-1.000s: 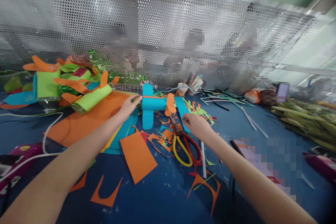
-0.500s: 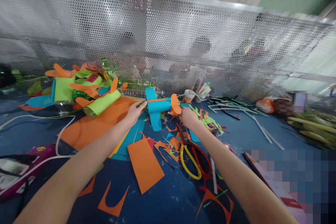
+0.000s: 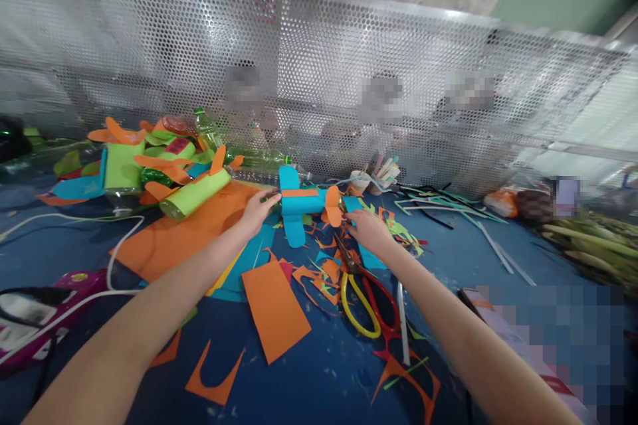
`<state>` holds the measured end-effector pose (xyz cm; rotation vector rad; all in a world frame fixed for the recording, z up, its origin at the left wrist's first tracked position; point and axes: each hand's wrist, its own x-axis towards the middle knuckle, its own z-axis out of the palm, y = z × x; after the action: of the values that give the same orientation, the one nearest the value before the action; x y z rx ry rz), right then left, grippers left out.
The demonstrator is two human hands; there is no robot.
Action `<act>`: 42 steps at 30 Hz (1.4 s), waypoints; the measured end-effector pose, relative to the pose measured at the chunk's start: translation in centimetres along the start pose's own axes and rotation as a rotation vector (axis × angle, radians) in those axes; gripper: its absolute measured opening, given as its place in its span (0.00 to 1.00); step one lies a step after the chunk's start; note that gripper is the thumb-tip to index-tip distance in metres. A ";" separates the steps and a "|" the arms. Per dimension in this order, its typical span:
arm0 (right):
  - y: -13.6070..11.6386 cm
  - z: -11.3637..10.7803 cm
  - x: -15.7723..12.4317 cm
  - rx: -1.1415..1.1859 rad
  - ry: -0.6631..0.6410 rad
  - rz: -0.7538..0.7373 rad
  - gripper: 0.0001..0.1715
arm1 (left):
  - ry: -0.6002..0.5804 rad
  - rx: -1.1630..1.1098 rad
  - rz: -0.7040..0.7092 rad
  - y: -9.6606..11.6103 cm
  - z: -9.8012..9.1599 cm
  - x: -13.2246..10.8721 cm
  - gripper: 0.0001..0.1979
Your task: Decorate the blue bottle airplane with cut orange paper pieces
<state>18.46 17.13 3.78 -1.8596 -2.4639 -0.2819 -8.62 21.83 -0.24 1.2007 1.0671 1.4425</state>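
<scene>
A toy plane point(image 3: 304, 201) made from a plastic bottle wrapped in blue paper lies level between my hands. It has blue paper wings, an orange strip along the top and orange paper blades point(image 3: 333, 206) at its right end. My left hand point(image 3: 259, 208) is closed on the plane's clear left end. My right hand point(image 3: 369, 229) is beside the right end, its fingers slightly apart and close to the orange blades. Below the plane lie scissors point(image 3: 361, 305) with one yellow and one red handle, among orange, blue and green paper scraps point(image 3: 326, 279).
Finished-looking paper-covered bottles point(image 3: 197, 194) pile up at the left on orange sheets point(image 3: 164, 239). An orange rectangle point(image 3: 276, 312) lies in front. Pen cups point(image 3: 383, 176) stand by the perforated metal screen point(image 3: 319, 80). White cables point(image 3: 119, 259) cross the left side; a phone lies at the right.
My right hand has drawn back a little to the right from the orange blades, and its fingers have loosened. My left hand stays on the plane's left end.
</scene>
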 end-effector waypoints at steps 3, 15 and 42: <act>0.0 -0.7 -1.6 0.032 0.027 -0.009 0.14 | 0.004 0.081 0.065 0.0 0.1 -0.1 0.18; 0.3 -2.0 -7.8 0.182 0.183 0.059 0.16 | -0.077 0.323 0.153 -0.1 0.1 0.1 0.18; -10.2 -3.0 -13.7 0.534 -0.170 -0.687 0.22 | 0.118 0.719 0.614 2.4 2.2 -3.0 0.09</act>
<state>12.28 0.96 3.57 -0.8377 -2.8219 0.4949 -6.48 18.60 1.92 2.1130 1.4400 1.6443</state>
